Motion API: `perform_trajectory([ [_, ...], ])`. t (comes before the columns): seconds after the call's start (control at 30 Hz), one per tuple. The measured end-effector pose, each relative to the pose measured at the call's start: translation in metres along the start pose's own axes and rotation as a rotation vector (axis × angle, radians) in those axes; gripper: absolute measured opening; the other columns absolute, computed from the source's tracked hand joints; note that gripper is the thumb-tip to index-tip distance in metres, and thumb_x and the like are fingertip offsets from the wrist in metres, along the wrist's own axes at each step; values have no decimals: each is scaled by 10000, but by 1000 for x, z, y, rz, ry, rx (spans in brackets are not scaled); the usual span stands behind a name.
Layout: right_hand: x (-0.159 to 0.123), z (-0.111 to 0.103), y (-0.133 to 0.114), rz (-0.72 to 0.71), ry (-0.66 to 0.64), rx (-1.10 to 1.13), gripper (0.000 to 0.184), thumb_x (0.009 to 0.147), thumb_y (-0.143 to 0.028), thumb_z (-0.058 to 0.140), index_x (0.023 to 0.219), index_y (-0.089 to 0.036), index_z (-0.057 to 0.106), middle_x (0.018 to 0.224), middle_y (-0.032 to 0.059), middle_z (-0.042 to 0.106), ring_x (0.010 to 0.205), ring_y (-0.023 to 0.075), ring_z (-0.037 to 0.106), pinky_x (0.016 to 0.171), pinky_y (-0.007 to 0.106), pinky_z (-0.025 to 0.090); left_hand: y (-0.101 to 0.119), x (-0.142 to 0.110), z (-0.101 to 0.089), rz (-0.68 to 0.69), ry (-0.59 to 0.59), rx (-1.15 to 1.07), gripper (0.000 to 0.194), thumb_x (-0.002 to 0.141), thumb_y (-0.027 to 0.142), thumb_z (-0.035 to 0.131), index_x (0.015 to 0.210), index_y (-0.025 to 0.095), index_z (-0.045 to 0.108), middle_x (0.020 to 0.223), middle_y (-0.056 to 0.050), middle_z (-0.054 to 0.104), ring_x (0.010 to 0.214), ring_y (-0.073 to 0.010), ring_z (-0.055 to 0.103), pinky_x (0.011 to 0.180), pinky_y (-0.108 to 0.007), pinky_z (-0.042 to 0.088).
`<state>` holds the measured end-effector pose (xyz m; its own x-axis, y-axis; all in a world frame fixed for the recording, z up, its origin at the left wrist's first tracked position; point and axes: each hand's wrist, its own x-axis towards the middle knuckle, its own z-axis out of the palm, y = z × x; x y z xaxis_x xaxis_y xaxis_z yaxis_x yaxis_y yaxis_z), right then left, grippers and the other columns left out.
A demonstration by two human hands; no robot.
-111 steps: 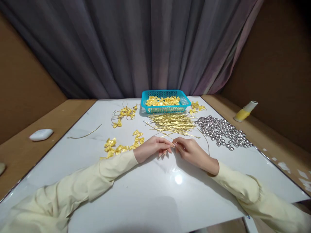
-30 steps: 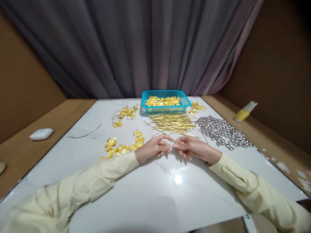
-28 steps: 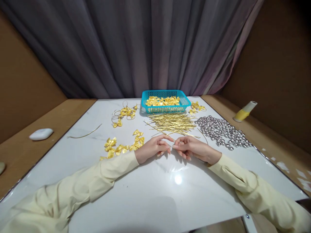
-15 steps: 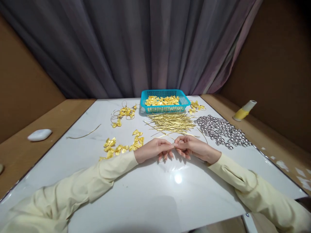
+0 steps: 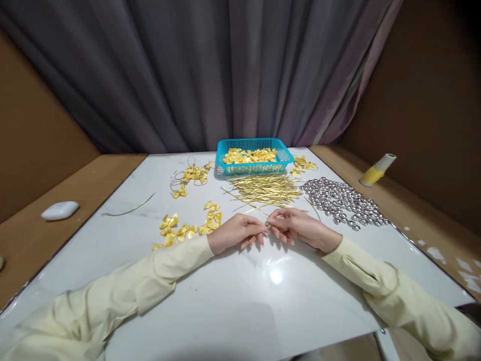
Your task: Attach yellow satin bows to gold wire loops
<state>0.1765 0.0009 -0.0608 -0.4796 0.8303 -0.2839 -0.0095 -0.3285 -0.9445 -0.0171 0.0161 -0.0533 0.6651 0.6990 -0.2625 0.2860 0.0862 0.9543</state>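
Over the middle of the table, my left hand (image 5: pixel 240 231) and my right hand (image 5: pixel 300 228) meet fingertip to fingertip. Both are closed in a pinch on a thin gold cord (image 5: pixel 267 225), of which only a small bit shows between the fingers. Whether something else is held with it I cannot tell. Just beyond the hands lies a pile of gold cords (image 5: pixel 265 190). Yellow ribbon bows (image 5: pixel 184 231) are scattered beside my left forearm. To the right of my right hand spreads a heap of small shiny silver bead-like pieces (image 5: pixel 341 200).
A blue plastic basket (image 5: pixel 255 169) of yellow bows stands at the back. Bows with looped cords (image 5: pixel 195 174) lie behind left, more bows (image 5: pixel 303 163) behind right. One cord (image 5: pixel 130 206) lies alone at left. A white case (image 5: pixel 60 210) and a yellow-and-white tube (image 5: pixel 378 170) flank the table.
The fingertips have shifted slightly and parted a little, showing a small bit between them. The cord end that hung below my left fingers no longer shows. The rest stays put.
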Motion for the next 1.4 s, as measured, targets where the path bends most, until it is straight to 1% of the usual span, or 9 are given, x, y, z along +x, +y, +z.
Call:
perform_trajectory([
  [0.13,1,-3,1,-59,51,-61,226,691,-323,646,785,-138,555,640,-4,548,440,52,456,333,151,359,-3,0,-3,14,4,-36,256,777,313,555,882,104,660,678,-47,638,377,-26,373,377,-167,277],
  [0.4,-1,4,-1,-189,165,-351,186,703,-319,624,783,-153,602,510,-23,511,414,83,451,339,187,360,2,-1,-4,-14,14,-122,246,747,297,583,850,91,671,621,-30,578,406,-35,362,386,-173,256],
  [0.53,0,6,5,-295,222,-461,131,727,-300,603,775,-179,595,534,-15,535,393,81,448,318,183,339,3,-1,-3,4,4,-150,238,754,295,576,843,93,667,601,-23,554,426,-43,365,387,-173,243],
  [0.7,-1,7,6,-343,245,-534,85,755,-263,572,782,-186,598,513,-20,535,372,76,432,347,193,357,3,-1,-3,-1,-23,-167,212,761,274,560,837,106,665,589,-12,537,432,-45,356,387,-170,240],
  [0.97,-3,9,5,-421,243,-645,49,767,-209,548,766,-194,594,592,1,565,477,116,512,445,231,393,3,-2,-5,-36,-9,-192,184,739,251,565,812,112,662,577,13,485,430,-34,308,380,-169,183],
  [1.1,-6,10,2,-527,269,-811,109,766,-125,510,761,-187,600,660,21,595,545,124,531,545,252,414,6,-2,-5,-57,-17,-189,206,733,254,565,836,102,656,566,25,438,431,-33,262,381,-179,137],
  [1.2,-7,12,1,-624,283,-934,182,749,-53,475,758,-182,604,657,22,599,570,125,528,570,245,404,8,-3,-4,-67,-16,-187,220,735,266,561,837,94,653,567,27,426,433,-33,245,386,-182,125],
  [1.3,-7,12,2,-696,275,-985,234,729,-8,439,763,-167,608,667,24,603,595,126,528,580,239,401,10,-4,-3,-77,-13,-189,224,732,272,558,832,93,648,563,31,417,436,-36,236,387,-182,120],
  [1.4,-6,11,4,-717,255,-1010,240,733,-2,427,788,-147,611,697,36,606,615,126,532,594,237,405,9,-3,-3,-74,-18,-191,211,725,255,557,830,96,645,564,33,419,438,-35,238,388,-182,118],
])
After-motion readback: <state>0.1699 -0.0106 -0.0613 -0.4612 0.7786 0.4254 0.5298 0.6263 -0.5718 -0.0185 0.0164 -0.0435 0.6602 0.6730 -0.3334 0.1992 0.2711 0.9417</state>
